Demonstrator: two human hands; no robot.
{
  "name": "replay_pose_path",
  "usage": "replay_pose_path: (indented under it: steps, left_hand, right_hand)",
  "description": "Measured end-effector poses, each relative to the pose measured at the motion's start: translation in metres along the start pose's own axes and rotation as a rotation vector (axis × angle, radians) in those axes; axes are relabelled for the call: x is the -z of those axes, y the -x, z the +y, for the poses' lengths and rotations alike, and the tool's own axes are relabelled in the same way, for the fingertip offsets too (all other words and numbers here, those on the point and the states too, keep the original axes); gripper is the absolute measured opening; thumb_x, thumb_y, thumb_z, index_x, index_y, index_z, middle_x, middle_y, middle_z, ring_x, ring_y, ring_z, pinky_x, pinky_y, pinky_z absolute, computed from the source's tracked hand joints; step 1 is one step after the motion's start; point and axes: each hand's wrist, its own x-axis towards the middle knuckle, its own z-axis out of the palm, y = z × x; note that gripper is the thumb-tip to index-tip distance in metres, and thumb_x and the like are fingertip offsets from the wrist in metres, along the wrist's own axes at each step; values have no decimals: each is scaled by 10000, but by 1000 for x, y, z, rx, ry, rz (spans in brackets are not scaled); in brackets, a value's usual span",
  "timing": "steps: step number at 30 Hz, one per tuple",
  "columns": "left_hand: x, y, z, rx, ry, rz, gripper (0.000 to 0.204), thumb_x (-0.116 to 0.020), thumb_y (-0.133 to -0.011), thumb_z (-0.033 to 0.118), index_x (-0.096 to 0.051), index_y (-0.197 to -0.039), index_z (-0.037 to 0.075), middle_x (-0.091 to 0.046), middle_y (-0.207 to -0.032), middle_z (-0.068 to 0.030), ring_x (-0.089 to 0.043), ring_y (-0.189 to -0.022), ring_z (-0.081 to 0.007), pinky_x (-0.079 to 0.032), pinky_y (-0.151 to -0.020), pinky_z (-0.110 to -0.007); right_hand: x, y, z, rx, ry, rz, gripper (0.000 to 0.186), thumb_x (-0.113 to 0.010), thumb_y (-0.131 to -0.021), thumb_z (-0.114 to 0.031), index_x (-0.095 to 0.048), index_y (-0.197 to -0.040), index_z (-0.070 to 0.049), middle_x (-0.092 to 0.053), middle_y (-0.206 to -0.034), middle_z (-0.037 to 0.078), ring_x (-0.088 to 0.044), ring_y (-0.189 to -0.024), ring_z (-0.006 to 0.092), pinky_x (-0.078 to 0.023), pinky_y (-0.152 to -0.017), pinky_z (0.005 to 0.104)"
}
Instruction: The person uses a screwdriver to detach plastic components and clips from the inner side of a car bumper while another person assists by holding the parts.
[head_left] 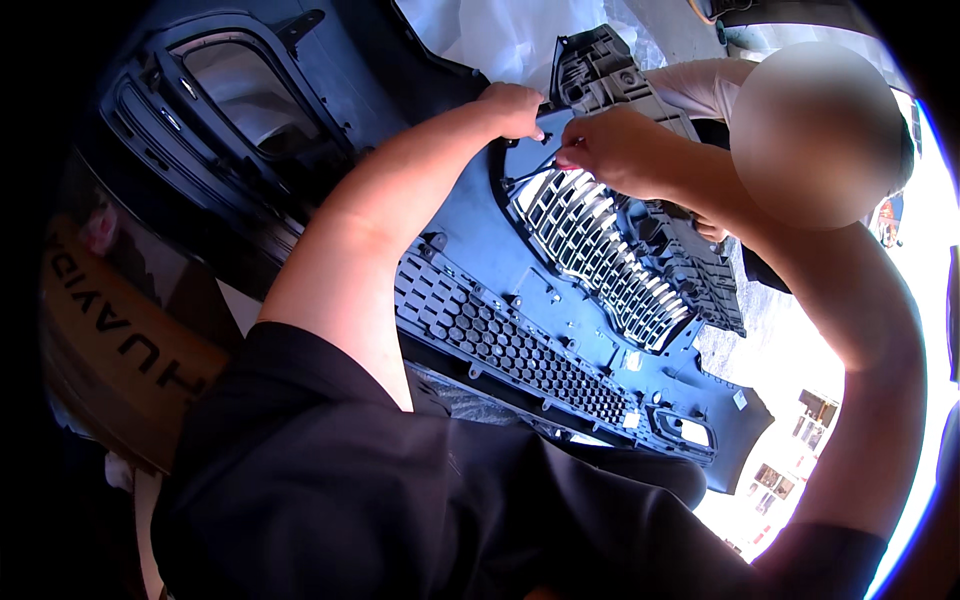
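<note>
My left hand [510,105] has curled fingers at the upper edge of a dark car bumper [460,215], beside a dark plastic bracket piece [605,75]. My right hand [610,150] is closed on a red-handled tool [570,164], just below and right of my left hand, at the top end of a slatted grille [600,250]. Its tip is hard to make out. The grille sits in the bumper, with a honeycomb lower mesh [500,340] below it.
A co-worker [700,85] is at the upper right, their hand [712,228] on the part. A large cardboard box [110,330] stands at the left. Another dark bumper panel [135,125] lies upper left. Crumpled plastic sheeting [480,35] is behind.
</note>
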Motion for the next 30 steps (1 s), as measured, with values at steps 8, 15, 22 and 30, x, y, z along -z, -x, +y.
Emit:
replay_pose_path:
  steps: [8,15,22,30]
  left_hand:
    - [3,1,13,-13,28,-30,721,-784,-841,501,-606,-1387,64,-691,-1303,-164,-671,-1190,-349,-533,-1010,-455]
    - [3,-2,18,-37,-1,6,707,-757,-859,513,-606,-1398,82,-688,-1306,-144,-663,-1204,-336,-533,-1013,-452]
    - [-3,2,2,2,4,29,666,-770,-856,491,-627,-1362,81,-707,-1263,-141,-678,-1172,-335,-543,-978,-466]
    - [-5,2,7,2,11,56,646,-779,-857,493,-647,-1340,86,-708,-1267,-136,-687,-1159,-325,-547,-970,-459]
  right_hand:
    - [-12,5,11,385,683,4,239,-690,-878,-100,-712,-1115,-109,-720,-1023,93,-742,-949,311,-603,-792,449]
    - [-44,8,34,-220,-154,-65,226,-691,-923,-280,-754,-1074,-125,-745,-945,87,-747,-909,286,-592,-801,430]
    - [-26,3,5,388,704,25,204,-692,-861,-65,-733,-1060,-86,-718,-979,112,-757,-890,305,-617,-755,408]
    - [-27,-1,-9,228,596,-59,143,-640,-894,-124,-765,-953,-88,-751,-919,143,-756,-904,310,-607,-768,416]
